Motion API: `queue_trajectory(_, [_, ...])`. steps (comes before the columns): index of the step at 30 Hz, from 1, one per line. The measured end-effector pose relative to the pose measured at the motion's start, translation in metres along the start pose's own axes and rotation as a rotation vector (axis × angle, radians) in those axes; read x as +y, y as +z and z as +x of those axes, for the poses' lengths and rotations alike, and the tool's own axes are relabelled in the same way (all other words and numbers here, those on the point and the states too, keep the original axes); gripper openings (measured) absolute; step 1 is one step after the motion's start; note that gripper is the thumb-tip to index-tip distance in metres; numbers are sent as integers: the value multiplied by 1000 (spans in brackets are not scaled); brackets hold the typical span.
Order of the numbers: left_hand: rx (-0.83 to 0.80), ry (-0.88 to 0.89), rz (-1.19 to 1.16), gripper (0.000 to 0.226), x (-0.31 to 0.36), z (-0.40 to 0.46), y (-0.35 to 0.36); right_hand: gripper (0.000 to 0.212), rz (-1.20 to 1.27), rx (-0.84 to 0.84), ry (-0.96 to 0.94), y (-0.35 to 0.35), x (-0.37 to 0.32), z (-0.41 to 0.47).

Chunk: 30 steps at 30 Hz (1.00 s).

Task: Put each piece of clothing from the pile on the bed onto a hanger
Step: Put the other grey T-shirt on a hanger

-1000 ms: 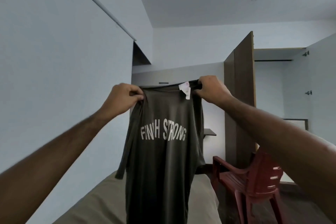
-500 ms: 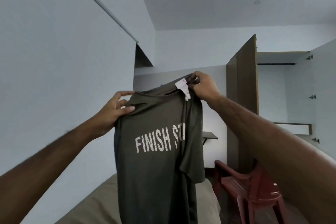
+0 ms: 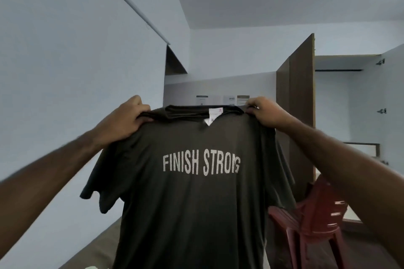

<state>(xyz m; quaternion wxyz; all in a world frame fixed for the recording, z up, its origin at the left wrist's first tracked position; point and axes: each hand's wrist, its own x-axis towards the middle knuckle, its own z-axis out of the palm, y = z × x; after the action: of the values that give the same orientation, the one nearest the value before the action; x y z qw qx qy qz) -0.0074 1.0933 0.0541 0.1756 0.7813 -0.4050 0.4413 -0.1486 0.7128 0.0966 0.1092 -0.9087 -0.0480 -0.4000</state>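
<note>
Head view: left hand (image 3: 122, 121) and right hand (image 3: 265, 113) fingers curled, pinching T-shirt (image 3: 192, 192) shoulders; white tag (image 3: 215, 116) between fingers.

T-shirt (image 3: 192, 203): thin matt dark olive cloth, softly creased; lettering printed in pale, dotted mesh-like texture. Neck tag (image 3: 215, 116): white, paper or fabric not told apart. Chair (image 3: 314, 220): dark red moulded plastic, slight sheen. Wardrobe door (image 3: 301, 105): brown wood-look panel, smooth, matt. Walls (image 3: 65, 72): painted, flat finish.

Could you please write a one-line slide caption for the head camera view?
Both hands, left hand and right hand, hold up a dark "FINISH STRONG" T-shirt by its shoulders.
</note>
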Motion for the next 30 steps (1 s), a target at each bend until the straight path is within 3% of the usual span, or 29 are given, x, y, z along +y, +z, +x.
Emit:
queue_trajectory(3, [125, -76, -22, 27, -7, -10, -3, 15, 348, 47, 16, -6, 0, -13])
queue_trajectory(5, [173, -149, -75, 32, -10, -15, -7, 18, 437, 5, 40, -12, -4, -20])
queue_trajectory(9, [255, -309, -234, 22, -12, -18, -12, 29, 510, 12, 72, -24, -18, -28])
queue_trajectory(14, [250, -260, -318, 17, -16, -33, -12, 48, 803, -59, 166, -22, -21, -32])
queue_trajectory(16, [240, -248, -306, 14, -27, -41, -10, 40, 903, -104, 220, -12, -18, -32])
queue_trajectory(20, [57, -201, -31, 11, -51, -53, 5, 28, 1061, -222, 271, 21, 11, -32])
queue_trajectory(22, [-85, -165, 141, 29, -57, -61, 26, 28, 1072, -253, 314, 49, 31, -28])
queue_trajectory(27, [-203, -231, 118, 52, -87, -96, 123, 19, 877, -222, 447, 161, 95, -25])
queue_trajectory(30, [-334, -76, 210, 50, -107, -117, 205, 14, 818, -251, 472, 244, 155, -34])
